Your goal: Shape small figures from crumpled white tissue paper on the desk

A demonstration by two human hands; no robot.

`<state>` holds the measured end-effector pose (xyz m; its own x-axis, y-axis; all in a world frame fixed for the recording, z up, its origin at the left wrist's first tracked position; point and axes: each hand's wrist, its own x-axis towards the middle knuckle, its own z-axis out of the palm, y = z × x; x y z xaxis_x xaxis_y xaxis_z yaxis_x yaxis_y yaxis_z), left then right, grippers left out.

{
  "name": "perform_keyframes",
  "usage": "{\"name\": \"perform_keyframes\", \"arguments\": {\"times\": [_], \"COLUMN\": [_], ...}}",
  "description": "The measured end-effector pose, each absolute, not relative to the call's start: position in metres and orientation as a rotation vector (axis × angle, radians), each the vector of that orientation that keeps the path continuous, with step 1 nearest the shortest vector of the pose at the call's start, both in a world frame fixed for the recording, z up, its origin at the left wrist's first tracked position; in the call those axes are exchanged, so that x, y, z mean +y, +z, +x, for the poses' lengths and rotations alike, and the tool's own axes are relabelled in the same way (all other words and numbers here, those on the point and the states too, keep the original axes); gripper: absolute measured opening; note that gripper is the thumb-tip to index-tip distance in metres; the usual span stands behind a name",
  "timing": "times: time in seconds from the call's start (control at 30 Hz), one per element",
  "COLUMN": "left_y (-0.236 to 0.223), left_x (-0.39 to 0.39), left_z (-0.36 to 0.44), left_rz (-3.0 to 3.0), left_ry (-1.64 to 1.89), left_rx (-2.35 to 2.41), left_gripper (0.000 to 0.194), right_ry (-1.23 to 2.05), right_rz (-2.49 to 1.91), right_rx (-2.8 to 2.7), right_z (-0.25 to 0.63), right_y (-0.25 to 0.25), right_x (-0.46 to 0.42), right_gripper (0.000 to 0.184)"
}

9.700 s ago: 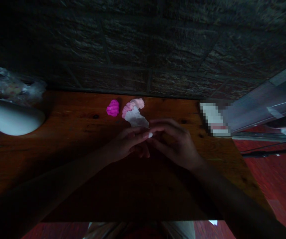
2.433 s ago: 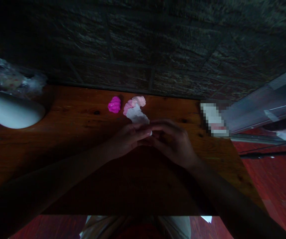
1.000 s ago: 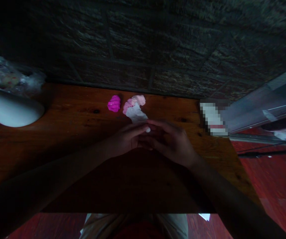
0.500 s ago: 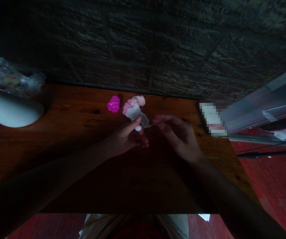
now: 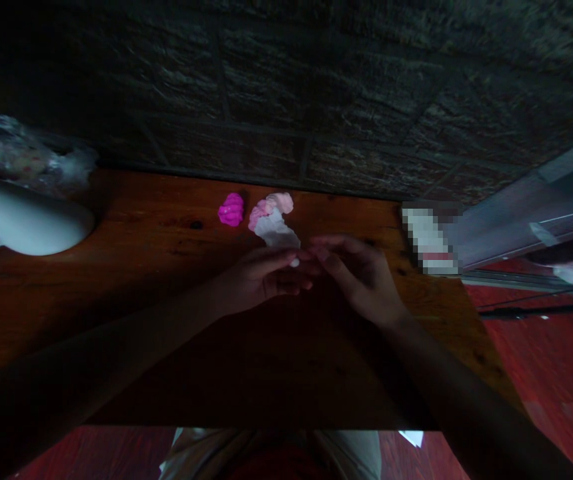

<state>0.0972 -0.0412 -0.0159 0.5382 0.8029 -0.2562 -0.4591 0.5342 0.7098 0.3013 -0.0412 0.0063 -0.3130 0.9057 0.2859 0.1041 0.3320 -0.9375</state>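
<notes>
Over the middle of the table, my left hand [image 5: 271, 277] pinches a small white lump [image 5: 294, 263], which looks like soft clay, between thumb and fingers. My right hand [image 5: 359, 277] has thumb and forefinger closed together, meeting the left fingertips; whatever they hold is too small and dark to make out. Just behind my left hand is a thin white piece with ragged edges [image 5: 277, 231], like flattened clay. Its far end meets a crinkled pink lump [image 5: 259, 215] and a paler pink lump [image 5: 282, 202]. To their left sits a bright magenta lump [image 5: 231, 210].
A white, smooth, rounded object [image 5: 36, 217] stands at the left, with crumpled clear plastic [image 5: 31, 157] behind it. A blurred-out box-like object [image 5: 431, 240] lies at the right edge of the wooden table [image 5: 156, 230]. A dark stone wall [image 5: 266, 93] closes off the back.
My left hand has moved right, bringing the white lump to my right fingertips. The gap between the hands has closed. My right hand and the pink lumps have barely shifted.
</notes>
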Motion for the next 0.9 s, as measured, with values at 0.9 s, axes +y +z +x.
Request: {"name": "perform_keyframes", "arguments": {"times": [0.9], "left_y": [-0.0177], "left_x": [-0.0423], "left_z": [0.0976], "left_rz": [0.646], "left_ry": [0.802], "left_rx": [0.562], "left_gripper": [0.02], "right_ry": [0.903], "right_rz": [-0.826], "right_rx": [-1.876], "right_z": [0.2974], "right_y": [0.0091], "right_x": [-0.0444], "right_gripper": [0.022]}}
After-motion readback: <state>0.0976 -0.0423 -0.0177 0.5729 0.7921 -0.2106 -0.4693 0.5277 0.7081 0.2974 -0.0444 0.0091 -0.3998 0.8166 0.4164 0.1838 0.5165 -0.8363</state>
